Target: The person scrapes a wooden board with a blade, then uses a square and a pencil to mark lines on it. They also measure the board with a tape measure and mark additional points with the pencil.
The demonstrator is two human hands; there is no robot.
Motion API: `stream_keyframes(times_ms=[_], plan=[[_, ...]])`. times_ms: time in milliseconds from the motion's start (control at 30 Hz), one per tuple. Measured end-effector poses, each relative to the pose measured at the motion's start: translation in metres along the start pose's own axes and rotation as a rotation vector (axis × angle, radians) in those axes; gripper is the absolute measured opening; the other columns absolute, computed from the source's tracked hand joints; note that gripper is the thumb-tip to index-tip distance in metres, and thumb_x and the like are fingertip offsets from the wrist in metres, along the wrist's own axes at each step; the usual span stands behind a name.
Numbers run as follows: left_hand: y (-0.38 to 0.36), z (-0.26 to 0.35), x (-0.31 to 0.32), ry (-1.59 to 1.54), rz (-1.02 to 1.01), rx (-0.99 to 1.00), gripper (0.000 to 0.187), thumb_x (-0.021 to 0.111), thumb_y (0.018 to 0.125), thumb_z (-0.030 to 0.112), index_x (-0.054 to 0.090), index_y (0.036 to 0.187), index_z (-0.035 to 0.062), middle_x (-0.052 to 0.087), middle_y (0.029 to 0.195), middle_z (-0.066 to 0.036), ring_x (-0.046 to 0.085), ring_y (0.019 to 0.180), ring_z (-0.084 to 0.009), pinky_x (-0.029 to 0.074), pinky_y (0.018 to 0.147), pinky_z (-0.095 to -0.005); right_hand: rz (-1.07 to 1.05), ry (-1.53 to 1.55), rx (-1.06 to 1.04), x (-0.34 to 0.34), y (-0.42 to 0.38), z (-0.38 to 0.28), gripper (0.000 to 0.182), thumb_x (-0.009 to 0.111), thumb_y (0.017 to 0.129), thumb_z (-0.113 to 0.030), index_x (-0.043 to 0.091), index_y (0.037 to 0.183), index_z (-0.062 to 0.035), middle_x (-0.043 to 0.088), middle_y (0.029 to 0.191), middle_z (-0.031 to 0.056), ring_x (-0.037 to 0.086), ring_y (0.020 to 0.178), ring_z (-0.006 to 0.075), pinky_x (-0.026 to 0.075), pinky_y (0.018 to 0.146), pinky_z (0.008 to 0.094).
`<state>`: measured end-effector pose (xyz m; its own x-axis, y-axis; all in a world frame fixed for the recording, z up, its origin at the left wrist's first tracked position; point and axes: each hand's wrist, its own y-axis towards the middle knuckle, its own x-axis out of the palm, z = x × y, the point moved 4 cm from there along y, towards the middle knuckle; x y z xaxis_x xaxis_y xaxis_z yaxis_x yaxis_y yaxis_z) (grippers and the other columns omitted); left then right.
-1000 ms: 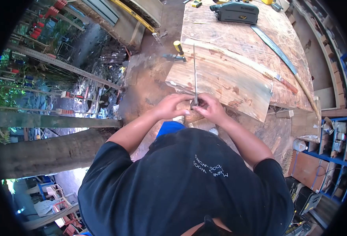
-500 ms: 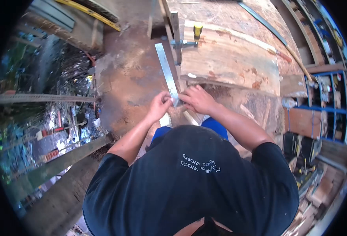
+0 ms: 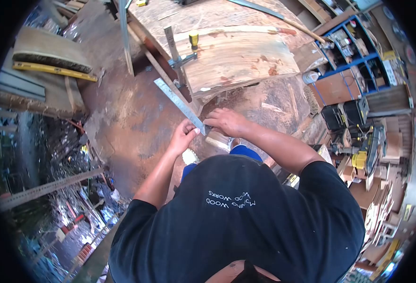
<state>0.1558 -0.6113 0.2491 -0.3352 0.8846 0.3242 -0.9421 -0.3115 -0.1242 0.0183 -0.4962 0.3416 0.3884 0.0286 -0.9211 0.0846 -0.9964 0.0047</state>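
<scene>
A flat metal ruler-like strip [image 3: 179, 106] slants from upper left down to my two hands. My left hand [image 3: 184, 134] pinches its lower end between thumb and fingers. On the other side of that end, my right hand [image 3: 224, 122] has its fingers bent and closed around the strip's edge; its fingertips are partly hidden. Beyond my right hand lies a broad wooden slab [image 3: 241, 61], with a yellow-handled clamp [image 3: 193, 40] at its left end.
A wooden-handled tool [image 3: 292, 22] rests behind the slab. At the right are a blue shelf unit [image 3: 375, 55] and black cases [image 3: 344, 114]. A yellow spirit level [image 3: 54, 70] lies at the upper left, near a wooden slab. Brown floor shows beyond my hands.
The view has turned, so the slab and shelves appear shifted left and the level lower. The strip now slants more to the left, still between both hands.
</scene>
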Motion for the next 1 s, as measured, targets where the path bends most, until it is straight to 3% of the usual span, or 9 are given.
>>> stream_keyframes(times_ms=[233,367,467,533,600,667,800,867,1000], plan=[[-0.005,0.030,0.020,0.021,-0.244,-0.014,0.042,0.062,0.090,0.010,0.046,0.128,0.0010,0.058,0.118,-0.014,0.058,0.106,-0.0202,0.047,0.092,-0.0337,0.244,0.312,0.007,-0.004,-0.025,0.007,0.038,0.066,0.081,-0.011,0.056,0.118,-0.0085,0.059,0.110,0.0131,0.058,0.101,0.0339,0.050,0.085,0.0408],[0.001,0.031,0.023,0.111,-0.298,-0.041,0.047,0.062,0.090,0.009,0.045,0.133,0.0016,0.057,0.121,-0.013,0.058,0.108,-0.0209,0.047,0.092,-0.0347,0.284,0.347,0.219,-0.028,-0.056,0.007,0.039,0.063,0.082,-0.005,0.054,0.120,-0.0041,0.059,0.113,0.0167,0.058,0.103,0.0347,0.049,0.087,0.0412],[0.008,0.029,0.025,0.145,-0.314,-0.051,0.045,0.061,0.089,0.008,0.046,0.132,0.0013,0.058,0.121,-0.013,0.059,0.106,-0.0213,0.047,0.092,-0.0351,0.383,0.301,0.292,-0.050,-0.081,0.011,0.036,0.061,0.083,-0.004,0.054,0.118,-0.0017,0.059,0.109,0.0184,0.062,0.096,0.0321,0.051,0.084,0.0382],[0.015,0.029,0.030,0.157,-0.324,-0.067,0.043,0.061,0.089,0.009,0.048,0.130,0.0017,0.059,0.120,-0.012,0.058,0.107,-0.0194,0.047,0.092,-0.0342,0.540,0.403,0.520,-0.065,-0.103,0.022,0.032,0.056,0.087,-0.003,0.055,0.118,-0.0024,0.060,0.102,0.0112,0.062,0.087,0.0194,0.053,0.078,0.0320],[0.025,0.030,0.038,0.172,-0.342,-0.085,0.042,0.062,0.088,0.009,0.050,0.128,0.0021,0.059,0.119,-0.010,0.057,0.107,-0.0175,0.047,0.092,-0.0333,0.685,0.516,0.592,-0.064,-0.122,0.044,0.028,0.055,0.089,-0.005,0.056,0.117,-0.0009,0.060,0.097,0.0085,0.061,0.085,0.0165,0.054,0.078,0.0317],[0.041,0.036,0.049,0.333,-0.315,-0.009,0.039,0.063,0.087,0.009,0.054,0.123,0.0003,0.061,0.117,-0.012,0.058,0.107,-0.0187,0.048,0.091,-0.0333,0.919,0.707,0.689,-0.047,-0.147,0.090,0.022,0.054,0.093,-0.008,0.058,0.112,0.0019,0.061,0.091,0.0036,0.060,0.083,0.0113,0.056,0.075,0.0306],[0.087,0.061,0.094,0.581,-0.388,0.116,0.036,0.064,0.084,0.008,0.057,0.119,0.0001,0.059,0.121,-0.014,0.060,0.108,-0.0240,0.046,0.094,-0.0356,1.243,1.168,0.837,-0.050,-0.172,0.144,0.018,0.053,0.094,-0.009,0.058,0.106,0.0027,0.063,0.097,0.0074,0.063,0.082,0.0147,0.058,0.074,0.0295],[0.110,0.081,0.129,0.850,-0.378,0.363,0.039,0.069,0.080,0.012,0.060,0.118,0.0058,0.060,0.116,-0.014,0.058,0.109,-0.0302,0.047,0.093,-0.0369,1.293,1.267,0.901,-0.043,-0.191,0.178,0.017,0.053,0.094,-0.010,0.058,0.105,0.0025,0.063,0.096,0.0075,0.064,0.081,0.0155,0.058,0.074,0.0294],[0.184,0.079,0.195,0.980,-0.424,0.424,0.043,0.071,0.079,0.019,0.059,0.119,0.0095,0.053,0.129,-0.015,0.049,0.121,-0.0331,0.041,0.100,-0.0408,1.308,1.535,0.913,-0.030,-0.216,0.251,0.013,0.055,0.094,-0.011,0.059,0.102,-0.0009,0.064,0.092,0.0064,0.064,0.077,0.0160,0.058,0.072,0.0297]])
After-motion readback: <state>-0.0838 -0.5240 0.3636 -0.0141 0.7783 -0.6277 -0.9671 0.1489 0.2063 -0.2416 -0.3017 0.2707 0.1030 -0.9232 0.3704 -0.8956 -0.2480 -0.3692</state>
